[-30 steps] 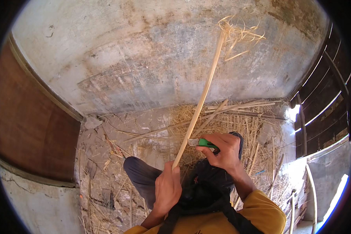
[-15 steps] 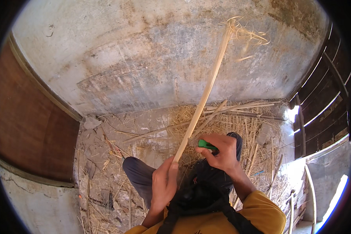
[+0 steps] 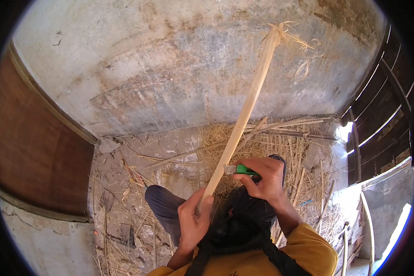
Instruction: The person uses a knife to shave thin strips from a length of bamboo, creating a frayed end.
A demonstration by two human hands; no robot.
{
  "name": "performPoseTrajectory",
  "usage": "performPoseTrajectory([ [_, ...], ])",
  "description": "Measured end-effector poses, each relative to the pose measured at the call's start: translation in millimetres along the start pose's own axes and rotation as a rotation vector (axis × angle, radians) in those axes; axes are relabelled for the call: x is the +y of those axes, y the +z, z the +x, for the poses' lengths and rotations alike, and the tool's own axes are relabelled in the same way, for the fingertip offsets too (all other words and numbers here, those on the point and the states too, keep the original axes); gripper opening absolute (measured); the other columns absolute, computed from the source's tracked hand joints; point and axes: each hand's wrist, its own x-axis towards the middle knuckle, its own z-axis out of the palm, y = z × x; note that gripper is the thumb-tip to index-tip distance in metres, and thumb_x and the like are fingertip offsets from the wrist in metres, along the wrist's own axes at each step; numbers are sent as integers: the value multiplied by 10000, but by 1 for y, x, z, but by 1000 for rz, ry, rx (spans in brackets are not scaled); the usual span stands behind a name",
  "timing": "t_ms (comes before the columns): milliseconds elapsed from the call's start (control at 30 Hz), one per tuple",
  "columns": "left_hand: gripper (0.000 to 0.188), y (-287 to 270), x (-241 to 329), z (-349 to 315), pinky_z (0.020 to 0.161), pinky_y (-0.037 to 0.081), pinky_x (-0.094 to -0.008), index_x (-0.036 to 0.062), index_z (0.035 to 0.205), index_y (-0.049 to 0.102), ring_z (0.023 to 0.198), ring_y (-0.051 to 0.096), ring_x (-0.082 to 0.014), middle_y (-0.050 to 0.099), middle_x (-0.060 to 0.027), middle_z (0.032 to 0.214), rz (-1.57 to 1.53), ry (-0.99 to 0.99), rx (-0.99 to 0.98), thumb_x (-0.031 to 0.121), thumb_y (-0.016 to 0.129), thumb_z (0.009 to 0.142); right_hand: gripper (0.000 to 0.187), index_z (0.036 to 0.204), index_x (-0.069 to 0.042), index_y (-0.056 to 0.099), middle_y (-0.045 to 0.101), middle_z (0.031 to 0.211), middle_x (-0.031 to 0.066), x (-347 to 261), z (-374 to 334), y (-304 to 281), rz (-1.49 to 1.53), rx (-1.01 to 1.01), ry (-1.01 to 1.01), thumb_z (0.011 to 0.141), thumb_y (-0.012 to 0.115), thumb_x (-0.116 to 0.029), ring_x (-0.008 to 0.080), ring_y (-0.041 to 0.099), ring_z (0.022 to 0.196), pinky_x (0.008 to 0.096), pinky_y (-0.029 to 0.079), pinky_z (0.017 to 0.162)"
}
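A long pale strip of wood or bamboo slants up and away from my left hand, which is wrapped round its near end. Thin curled shavings cling to the far tip. Closed round a green-handled utility knife is my right hand, just right of the strip. The knife's short, pale grey blade points left and meets the strip's right edge a little above my left hand. My bent legs lie under both hands.
Straw-like shavings and loose sticks litter the floor along the stained wall. A brown door panel stands at left, dark slatted boards at right. Pale poles lean at lower right.
The knife has turned so its blade shows against the strip. The strip has rolled slightly, showing a broader face. The curls at its tip have shifted, and a loose one hangs lower right.
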Motion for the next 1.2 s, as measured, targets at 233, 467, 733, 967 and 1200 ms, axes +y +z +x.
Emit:
performPoseTrajectory([
  [233,280,-1,13,-3,705,465,-268,-77,1215,714,791,563,-93,710,-72,890,-21,-98,8,156,672,1064,288,994,-101,802,769,801,38,-1,1,0,-27,3,-9,807,930,-279,226,742,650,334,545,574],
  [467,264,-5,8,-7,663,463,-257,-72,1230,713,744,587,-79,715,-68,881,3,-136,-11,124,683,1056,303,981,-114,799,746,774,30,2,-1,3,-79,13,-34,799,931,-317,236,711,623,344,525,559],
  [733,243,-4,1,-6,527,424,-261,-52,1235,719,605,566,-55,665,-62,774,5,-36,8,107,696,1052,298,974,-127,803,727,747,22,-1,1,2,-105,24,-42,794,930,-327,231,698,606,342,509,549],
  [967,226,-6,-8,-8,544,413,-259,-45,1225,721,643,546,-54,658,-59,770,-16,-22,-14,96,688,1053,294,971,-133,805,724,743,16,-3,0,5,-106,27,-35,794,929,-332,229,692,600,349,497,546],
  [1200,222,-7,0,-8,693,424,-259,-38,1191,728,769,515,-72,656,-20,841,-48,-145,-32,139,660,1075,303,974,-138,813,725,744,13,-1,0,8,-118,43,-26,790,928,-351,226,694,606,350,493,547],
])
